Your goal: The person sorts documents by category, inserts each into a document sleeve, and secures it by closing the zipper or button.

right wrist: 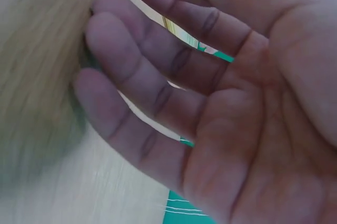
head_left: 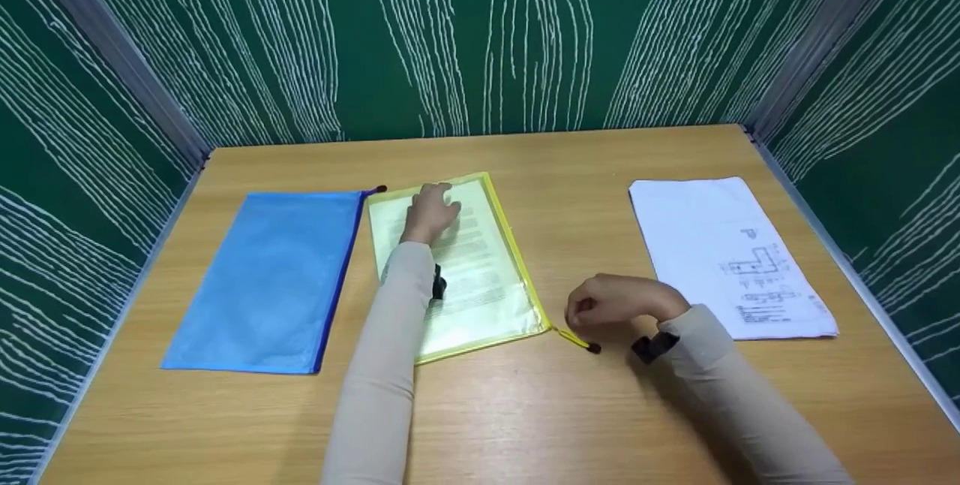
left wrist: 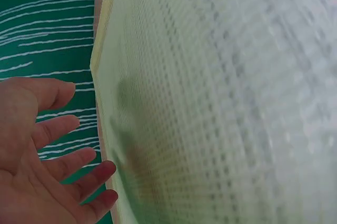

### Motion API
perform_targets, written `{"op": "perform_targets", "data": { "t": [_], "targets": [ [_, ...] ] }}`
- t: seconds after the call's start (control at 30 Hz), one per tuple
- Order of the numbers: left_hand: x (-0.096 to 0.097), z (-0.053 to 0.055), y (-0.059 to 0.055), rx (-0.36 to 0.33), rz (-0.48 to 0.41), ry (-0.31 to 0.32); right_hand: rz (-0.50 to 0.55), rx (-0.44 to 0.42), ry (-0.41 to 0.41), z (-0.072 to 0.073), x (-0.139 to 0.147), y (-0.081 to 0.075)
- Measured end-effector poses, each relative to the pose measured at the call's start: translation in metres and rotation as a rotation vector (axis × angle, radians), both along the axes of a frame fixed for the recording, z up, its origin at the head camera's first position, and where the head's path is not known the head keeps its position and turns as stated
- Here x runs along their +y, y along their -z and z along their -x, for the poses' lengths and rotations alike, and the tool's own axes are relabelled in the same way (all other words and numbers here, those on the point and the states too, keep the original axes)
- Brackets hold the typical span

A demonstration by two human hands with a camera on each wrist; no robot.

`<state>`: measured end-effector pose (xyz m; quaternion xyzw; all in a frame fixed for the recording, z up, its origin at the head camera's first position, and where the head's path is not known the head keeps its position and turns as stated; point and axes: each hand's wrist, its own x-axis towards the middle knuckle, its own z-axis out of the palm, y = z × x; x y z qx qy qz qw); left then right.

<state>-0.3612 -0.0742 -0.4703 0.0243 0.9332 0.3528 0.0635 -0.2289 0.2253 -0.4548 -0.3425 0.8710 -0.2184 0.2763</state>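
While the left hand (head_left: 431, 213) is over the top of the yellow folder (head_left: 480, 263), the right hand (head_left: 616, 299) is near the yellow cord (head_left: 573, 337) at its low right corner. The step looks like setting the yellow folder straight on the table (head_left: 480, 425). It lies at a slant between the blue folder (head_left: 262, 286) and the papers (head_left: 709, 245). If the yellow cord is to be pulled, I think the right thumb and finger must pinch it first, with the left hand pressing the yellow folder flat.

The left arm reaches far out, its fingers spread and holding nothing; I cannot tell if they touch. The right wrist bends so that hand points left, its fingers loose, bent and bare. The two hands are well apart.
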Motion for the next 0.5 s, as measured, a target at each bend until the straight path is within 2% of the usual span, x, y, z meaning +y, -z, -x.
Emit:
{"op": "perform_targets", "data": {
  "t": [0.17, 0.3, 0.5],
  "targets": [
    [-0.019, -0.004, -0.003, 0.032, 0.018, -0.044, 0.065, 0.017, 0.103, 0.012, 0.000, 0.004],
    [-0.035, -0.010, -0.005, 0.040, 0.034, -0.092, 0.138, 0.031, 0.221, 0.022, -0.007, 0.006],
    [-0.058, -0.019, -0.007, 0.017, 0.027, -0.148, 0.255, -0.044, 0.480, 0.038, -0.020, 0.010]
  ]
}}
